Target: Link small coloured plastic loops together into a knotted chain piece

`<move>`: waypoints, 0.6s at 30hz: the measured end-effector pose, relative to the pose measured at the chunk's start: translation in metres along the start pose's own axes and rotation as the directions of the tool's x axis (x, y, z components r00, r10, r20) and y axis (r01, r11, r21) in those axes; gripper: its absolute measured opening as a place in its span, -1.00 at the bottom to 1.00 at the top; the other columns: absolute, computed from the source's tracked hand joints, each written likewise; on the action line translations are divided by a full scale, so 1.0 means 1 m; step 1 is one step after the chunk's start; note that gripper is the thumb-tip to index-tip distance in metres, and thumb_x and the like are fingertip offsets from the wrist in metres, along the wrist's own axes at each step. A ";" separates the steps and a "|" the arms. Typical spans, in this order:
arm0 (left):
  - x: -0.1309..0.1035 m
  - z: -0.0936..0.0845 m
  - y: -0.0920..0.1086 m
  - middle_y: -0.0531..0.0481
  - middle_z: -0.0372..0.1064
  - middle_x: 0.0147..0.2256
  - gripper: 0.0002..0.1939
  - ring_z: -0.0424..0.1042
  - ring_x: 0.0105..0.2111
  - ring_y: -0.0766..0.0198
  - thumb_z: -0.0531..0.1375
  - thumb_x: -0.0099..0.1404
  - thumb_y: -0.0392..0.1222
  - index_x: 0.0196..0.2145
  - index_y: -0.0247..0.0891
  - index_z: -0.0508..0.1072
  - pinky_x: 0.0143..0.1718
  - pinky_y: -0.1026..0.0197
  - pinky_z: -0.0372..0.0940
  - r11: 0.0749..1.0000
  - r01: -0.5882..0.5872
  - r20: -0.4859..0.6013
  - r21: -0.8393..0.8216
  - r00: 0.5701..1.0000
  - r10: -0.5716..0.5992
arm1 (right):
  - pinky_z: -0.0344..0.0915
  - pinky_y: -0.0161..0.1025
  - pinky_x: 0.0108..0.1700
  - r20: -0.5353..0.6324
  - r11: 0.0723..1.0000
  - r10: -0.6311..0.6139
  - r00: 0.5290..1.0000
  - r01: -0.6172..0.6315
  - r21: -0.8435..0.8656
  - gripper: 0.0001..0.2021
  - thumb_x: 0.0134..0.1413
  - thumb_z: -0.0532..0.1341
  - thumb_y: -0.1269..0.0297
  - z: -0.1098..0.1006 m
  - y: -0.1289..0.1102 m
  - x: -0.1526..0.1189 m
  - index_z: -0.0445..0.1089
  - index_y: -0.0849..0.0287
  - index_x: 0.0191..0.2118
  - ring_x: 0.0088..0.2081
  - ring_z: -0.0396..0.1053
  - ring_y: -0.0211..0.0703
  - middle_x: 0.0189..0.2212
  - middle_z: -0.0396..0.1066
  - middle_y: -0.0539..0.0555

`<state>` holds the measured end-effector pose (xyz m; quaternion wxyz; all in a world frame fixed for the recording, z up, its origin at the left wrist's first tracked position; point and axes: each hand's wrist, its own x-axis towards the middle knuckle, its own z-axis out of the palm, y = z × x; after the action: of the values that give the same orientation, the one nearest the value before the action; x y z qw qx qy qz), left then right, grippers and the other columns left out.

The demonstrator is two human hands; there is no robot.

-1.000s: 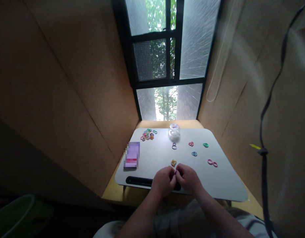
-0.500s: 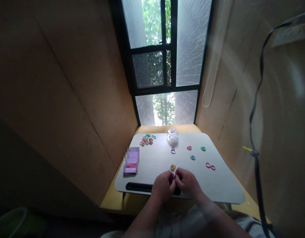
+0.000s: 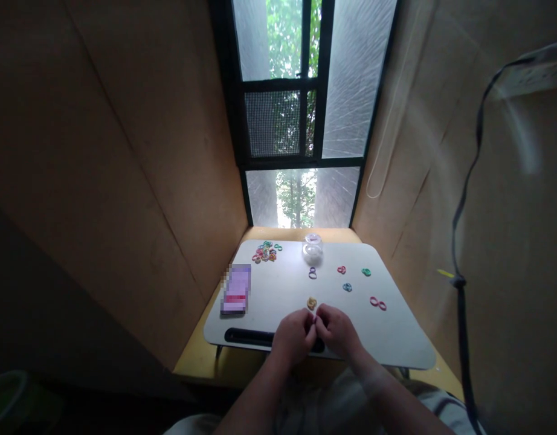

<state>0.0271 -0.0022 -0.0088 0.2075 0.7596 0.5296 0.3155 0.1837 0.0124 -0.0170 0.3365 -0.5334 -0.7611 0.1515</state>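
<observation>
My left hand [image 3: 295, 336] and my right hand [image 3: 336, 329] meet near the front edge of the white table [image 3: 278, 290], fingers closed in a pinch. Between the fingertips is a small pinkish thing [image 3: 314, 318], too small to make out and mostly covered. Just beyond the fingers lies a cluster of yellow bands [image 3: 312, 303]. Farther back is a purple band pair [image 3: 312, 273]. To the right rest red bands [image 3: 341, 270], blue bands [image 3: 347, 287], green bands [image 3: 366, 272] and a pink looped pair [image 3: 378, 303].
A pile of mixed coloured bands [image 3: 266, 252] lies at the back left, with a phone [image 3: 236, 290] in front of it. A clear jar [image 3: 312, 249] stands at the back. A black slot [image 3: 249, 336] runs along the front edge. A dark cable [image 3: 461, 314] hangs at right.
The whole view has shifted slightly, so the table sits a little farther left. Both hands stay pinched together at the same place on the table.
</observation>
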 end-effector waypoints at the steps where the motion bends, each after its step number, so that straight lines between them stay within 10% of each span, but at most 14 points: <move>1: 0.000 0.000 -0.001 0.04 0.38 -0.43 -0.90 0.30 -0.44 0.30 0.11 0.28 -0.19 -0.38 -0.21 0.37 -0.39 0.27 0.07 1.000 -0.003 -0.003 0.002 1.000 0.003 | 0.07 -0.33 -0.39 0.000 1.000 0.001 1.000 -0.001 -0.006 -0.86 0.07 0.07 0.31 0.000 0.000 0.000 0.26 0.13 -0.48 -0.46 0.26 -0.23 -0.54 0.34 -0.02; 18: -0.002 0.001 -0.003 0.04 0.39 -0.43 -0.90 0.30 -0.44 0.30 0.11 0.27 -0.19 -0.38 -0.21 0.37 -0.40 0.26 0.06 1.000 -0.019 -0.018 -0.012 1.000 0.019 | 0.09 -0.33 -0.39 -0.005 0.999 -0.020 1.000 0.020 -0.028 -0.85 0.09 0.08 0.29 0.004 0.005 -0.001 0.25 0.13 -0.47 -0.45 0.26 -0.21 -0.53 0.34 -0.02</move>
<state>0.0256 -0.0028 -0.0116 0.2042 0.7606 0.5222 0.3272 0.1844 0.0136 -0.0235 0.3325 -0.5308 -0.7676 0.1358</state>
